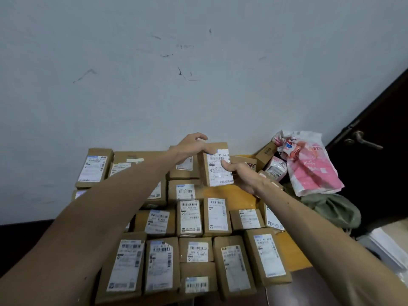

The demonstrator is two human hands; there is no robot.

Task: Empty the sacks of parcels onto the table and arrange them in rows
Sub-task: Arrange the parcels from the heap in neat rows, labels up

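Both forearms reach over rows of labelled boxes [191,218] on orange table [287,246]. L hand [192,146] + R hand [241,174] clamp one box [217,165], label up, over table's far edge by wall [198,74]; pink bag [309,168] right of it

Bare table [223,192] shows between the parcel rows [192,217]; pink bags [309,171] crowd its right end.

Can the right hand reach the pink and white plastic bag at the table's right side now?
Probably not yet: the right hand and left hand both hold the brown cardboard parcel with white label. Otherwise the pink and white plastic bag lies uncovered nearby.
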